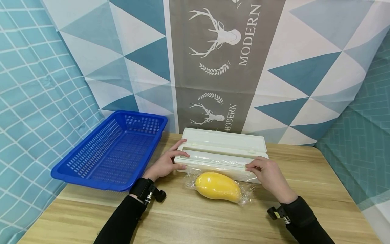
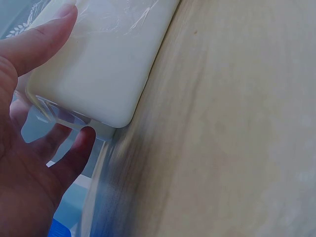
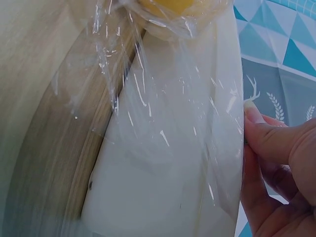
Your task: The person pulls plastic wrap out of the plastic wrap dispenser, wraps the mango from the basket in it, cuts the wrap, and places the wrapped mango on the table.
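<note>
A white cling film dispenser (image 1: 213, 165) lies on the table with its lid (image 1: 225, 139) raised at the back. My left hand (image 1: 166, 165) holds its left end, the thumb on the front face and the other fingers spread about the end. At the right end of the cutter rail along the front upper edge, my right hand (image 1: 269, 173) pinches with thumb and fingertips; whatever small part lies between them is hidden. Clear film (image 3: 163, 118) hangs down the dispenser's front. It runs to a yellow mango (image 1: 217, 186), which lies wrapped in film just before the dispenser.
A blue plastic basket (image 1: 91, 181) stands at the left, close to my left forearm. The wooden table (image 1: 195, 220) meets a patterned cloth backdrop (image 1: 146, 61) behind the dispenser. Each wrist wears a black strap with a small camera.
</note>
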Demonstrator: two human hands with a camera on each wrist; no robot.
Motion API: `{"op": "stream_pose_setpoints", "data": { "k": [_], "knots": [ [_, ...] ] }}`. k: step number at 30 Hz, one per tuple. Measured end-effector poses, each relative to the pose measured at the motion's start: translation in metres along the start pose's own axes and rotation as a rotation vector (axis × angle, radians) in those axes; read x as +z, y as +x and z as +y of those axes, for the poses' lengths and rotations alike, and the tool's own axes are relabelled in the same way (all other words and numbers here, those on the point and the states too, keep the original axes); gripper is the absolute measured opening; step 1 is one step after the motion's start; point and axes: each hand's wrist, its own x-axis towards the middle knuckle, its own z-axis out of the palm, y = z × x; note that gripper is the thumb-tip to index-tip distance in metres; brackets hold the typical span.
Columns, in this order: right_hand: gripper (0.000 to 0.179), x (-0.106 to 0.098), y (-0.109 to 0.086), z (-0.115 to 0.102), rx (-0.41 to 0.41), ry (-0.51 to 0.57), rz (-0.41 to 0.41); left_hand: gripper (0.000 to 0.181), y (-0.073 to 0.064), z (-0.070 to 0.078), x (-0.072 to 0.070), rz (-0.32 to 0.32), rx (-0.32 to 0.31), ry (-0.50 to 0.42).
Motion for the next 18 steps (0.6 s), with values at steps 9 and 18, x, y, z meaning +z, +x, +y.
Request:
{"op": "stream_pose_setpoints", "data": {
  "k": [9, 18],
  "knots": [
    [0.011, -0.0001, -0.0008, 0.0025, -0.002, -0.003, 0.007, 0.032, -0.0006, 0.0011, -0.0007, 0.002, -0.006, 0.005],
    [0.012, -0.0017, -0.0027, 0.0039, -0.011, 0.004, 0.011, 0.031, -0.0004, 0.0022, -0.0008, 0.001, 0.009, 0.007]
  ]
}}
